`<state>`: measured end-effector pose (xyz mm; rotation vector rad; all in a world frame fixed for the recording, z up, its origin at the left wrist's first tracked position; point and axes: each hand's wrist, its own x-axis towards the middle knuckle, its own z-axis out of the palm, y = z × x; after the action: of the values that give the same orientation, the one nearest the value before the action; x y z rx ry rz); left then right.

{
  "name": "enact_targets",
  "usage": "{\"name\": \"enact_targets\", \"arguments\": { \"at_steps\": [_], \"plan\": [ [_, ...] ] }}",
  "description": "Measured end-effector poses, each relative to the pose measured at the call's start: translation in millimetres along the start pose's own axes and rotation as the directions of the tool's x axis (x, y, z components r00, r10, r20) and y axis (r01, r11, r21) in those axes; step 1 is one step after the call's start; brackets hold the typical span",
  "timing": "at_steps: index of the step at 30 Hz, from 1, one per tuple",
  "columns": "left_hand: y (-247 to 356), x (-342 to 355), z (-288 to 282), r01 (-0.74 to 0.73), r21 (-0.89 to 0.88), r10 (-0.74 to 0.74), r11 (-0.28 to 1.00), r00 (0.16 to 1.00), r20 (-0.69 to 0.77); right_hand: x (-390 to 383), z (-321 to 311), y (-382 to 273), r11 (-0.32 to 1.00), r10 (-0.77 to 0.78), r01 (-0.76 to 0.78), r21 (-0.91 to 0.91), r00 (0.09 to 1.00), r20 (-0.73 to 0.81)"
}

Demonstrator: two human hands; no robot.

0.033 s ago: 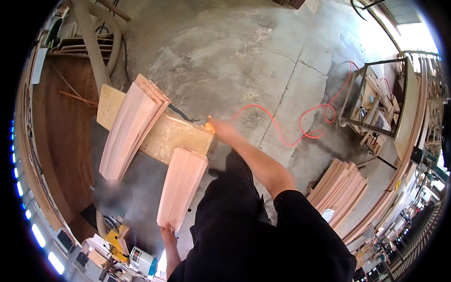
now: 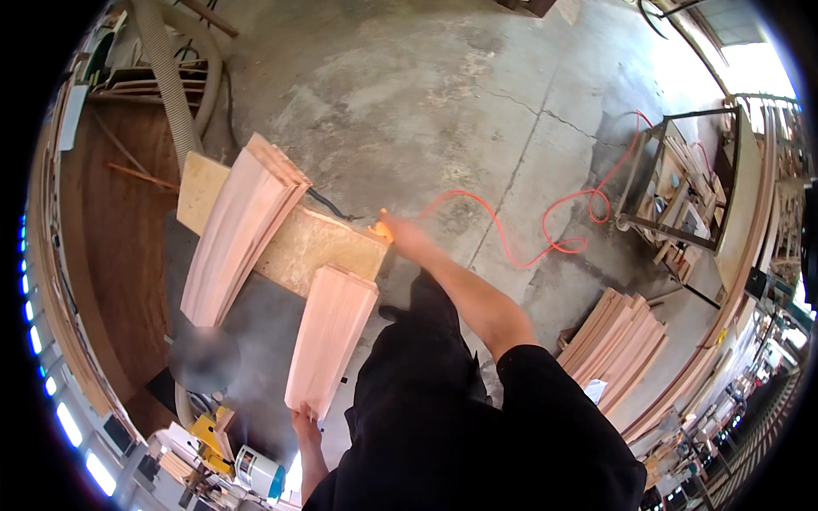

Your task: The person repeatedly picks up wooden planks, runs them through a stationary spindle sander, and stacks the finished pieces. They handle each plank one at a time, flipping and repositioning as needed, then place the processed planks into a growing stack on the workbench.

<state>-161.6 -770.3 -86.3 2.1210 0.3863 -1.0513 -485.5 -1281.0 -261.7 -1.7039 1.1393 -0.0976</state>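
My right hand (image 2: 407, 240) is closed around a small orange tool (image 2: 381, 228) that looks like an air blow gun, beside the right end of a pale bench board (image 2: 324, 243). A thin red hose (image 2: 498, 223) runs up to that hand. A short stack of reddish, slightly tapered wood boards (image 2: 332, 341) lies with its far end on the bench board. My left hand (image 2: 307, 423) grips the near end of this stack, fingers partly hidden beneath. To its left, a taller stack of curved boards (image 2: 243, 230) lies across the bench board.
More cut boards (image 2: 613, 345) are stacked on the right. A metal-framed cart (image 2: 682, 187) holds wood offcuts. On the left stand a ribbed duct hose (image 2: 162, 77), a brown wooden panel (image 2: 128, 230) and a yellow machine (image 2: 209, 443). A dark cable (image 2: 328, 203) passes behind the bench board.
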Motion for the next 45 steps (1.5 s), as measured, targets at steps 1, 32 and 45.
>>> {"name": "enact_targets", "arguments": {
  "at_steps": [1,32,45],
  "plan": [
    [7.1,-2.1,-4.6,0.034,0.04,-0.034,0.999,0.999,-0.011,0.5,17.3,18.1,0.998,0.013,-0.012,0.057,1.0,-0.025],
    [264.3,105.3,103.2,-0.196,0.144,0.239,0.97,0.878,-0.414,76.3,-105.0,-234.7,0.946,-0.109,0.14,0.293,0.987,-0.12],
    [111.7,-20.7,-2.1,-0.666,-0.653,0.271,0.361,0.745,-0.61,-97.0,-45.9,-275.0,0.857,-0.236,0.304,0.416,0.949,-0.209]
  ]
}}
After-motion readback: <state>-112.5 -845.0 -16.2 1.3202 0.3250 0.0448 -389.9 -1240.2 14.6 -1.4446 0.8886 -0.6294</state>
